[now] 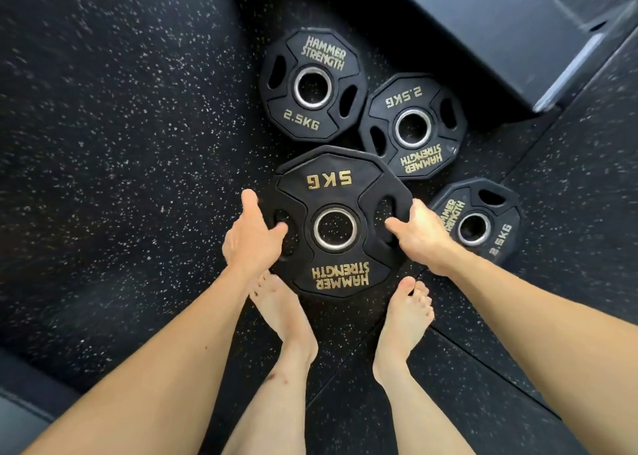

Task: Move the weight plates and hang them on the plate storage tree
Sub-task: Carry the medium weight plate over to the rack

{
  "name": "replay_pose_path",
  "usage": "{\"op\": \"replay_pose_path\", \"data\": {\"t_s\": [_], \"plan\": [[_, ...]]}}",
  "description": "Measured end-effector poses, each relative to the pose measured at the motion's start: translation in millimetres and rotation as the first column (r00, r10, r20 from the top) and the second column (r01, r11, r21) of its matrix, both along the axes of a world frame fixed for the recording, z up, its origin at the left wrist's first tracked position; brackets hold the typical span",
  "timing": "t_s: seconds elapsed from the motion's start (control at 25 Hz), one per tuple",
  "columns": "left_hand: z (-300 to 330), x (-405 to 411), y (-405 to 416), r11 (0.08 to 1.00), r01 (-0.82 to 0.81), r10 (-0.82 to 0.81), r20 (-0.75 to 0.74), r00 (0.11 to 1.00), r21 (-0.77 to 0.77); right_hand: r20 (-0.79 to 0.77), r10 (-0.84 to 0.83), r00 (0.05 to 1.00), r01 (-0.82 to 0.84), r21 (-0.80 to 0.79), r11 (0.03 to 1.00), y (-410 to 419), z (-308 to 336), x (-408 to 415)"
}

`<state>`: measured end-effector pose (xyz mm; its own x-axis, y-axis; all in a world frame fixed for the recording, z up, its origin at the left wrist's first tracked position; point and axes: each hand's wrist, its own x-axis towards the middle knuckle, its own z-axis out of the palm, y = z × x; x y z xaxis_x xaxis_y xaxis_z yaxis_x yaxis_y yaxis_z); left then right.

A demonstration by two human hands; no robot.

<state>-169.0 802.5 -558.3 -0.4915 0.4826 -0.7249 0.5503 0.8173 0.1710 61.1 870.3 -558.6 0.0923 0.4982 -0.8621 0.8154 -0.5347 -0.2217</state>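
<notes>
Speckled rubber floor, four weight plates, bare feet

Weight plates: one 5 kg plate, three 2.5 kg plates.

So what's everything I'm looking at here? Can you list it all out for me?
5 kg plate: one, black with gold lettering, on the floor just ahead of the feet, both hands on its sides.
2.5 kg plates: three, black with gold lettering, flat on the floor; far left, middle, right, the last partly behind the right hand.
Dark block: one, black, top right; what it is cannot be told.
Floor: black rubber with white speckles.
Left hand: fingers at the plate's left grip hole.
Right hand: fingers at its right grip hole.
Bare feet: two, left, right.
</notes>
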Motion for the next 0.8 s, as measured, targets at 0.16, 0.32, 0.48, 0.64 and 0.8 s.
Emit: {"op": "replay_pose_path", "data": {"t_s": [0.16, 0.32, 0.48, 0.64, 0.8], "plan": [[86, -7, -6, 0.915, -0.402, 0.401, 0.19, 0.896, -0.035, -0.102, -0.203, 0.974, 0.206, 0.022, 0.978, -4, 90, -3], [202, -3, -8, 0.836, -0.548, 0.519, 0.323, 0.791, -0.002, -0.243, -0.27, 0.932, 0.291, 0.057, 0.955, -6, 205, 0], [351, 3, -13, 0.743, -0.661, 0.551, 0.463, 0.694, 0.106, -0.358, -0.308, 0.881, 0.386, 0.172, 0.906, -15, 350, 2], [488, 2, -38, 0.672, -0.72, 0.474, 0.648, 0.596, 0.17, -0.51, -0.322, 0.798, 0.491, 0.24, 0.838, -32, 487, 3], [617, 8, -82, 0.51, -0.847, 0.344, 0.867, 0.361, 0.151, -0.65, -0.346, 0.677, 0.602, 0.218, 0.768, -53, 613, 1]]}}
